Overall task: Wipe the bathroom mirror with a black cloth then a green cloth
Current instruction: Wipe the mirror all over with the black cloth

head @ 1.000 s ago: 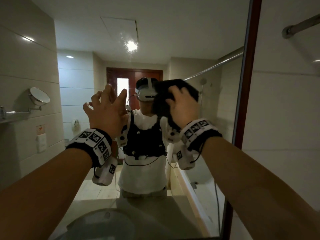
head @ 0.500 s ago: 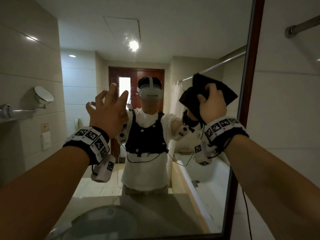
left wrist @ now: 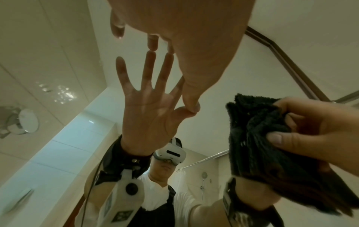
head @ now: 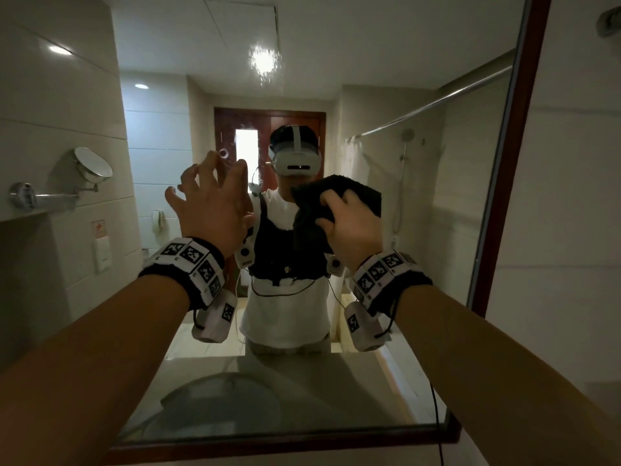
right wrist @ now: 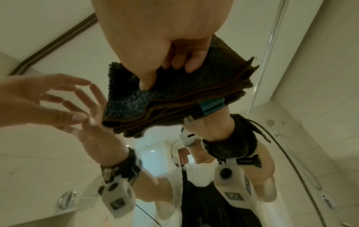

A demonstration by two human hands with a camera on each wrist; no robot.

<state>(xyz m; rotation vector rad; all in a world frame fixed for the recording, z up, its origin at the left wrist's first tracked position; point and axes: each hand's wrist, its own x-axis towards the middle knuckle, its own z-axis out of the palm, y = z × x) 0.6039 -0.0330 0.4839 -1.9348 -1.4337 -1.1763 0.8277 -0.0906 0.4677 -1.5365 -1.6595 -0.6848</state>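
The bathroom mirror [head: 430, 237] has a dark red-brown frame [head: 502, 210] and fills the head view. My right hand [head: 339, 213] grips a folded black cloth [head: 349, 193] and holds it against the glass at mid height, over my reflected chest. In the right wrist view the right hand [right wrist: 167, 66] pinches the black cloth [right wrist: 174, 95] between thumb and fingers. My left hand [head: 208, 178] is spread to the cloth's left, and the left wrist view shows its fingertips [left wrist: 153, 44] touching the glass. No green cloth is in view.
A round shaving mirror [head: 93, 164] on a metal arm sticks out from the left tiled wall above a shelf [head: 23, 213]. A washbasin [head: 218, 401] is reflected at the mirror's bottom edge. A metal rail [head: 610, 18] is mounted high on the right wall.
My right hand has swept the black cloth from the mirror's upper right down and left to the middle. The left hand has stayed spread on the glass.
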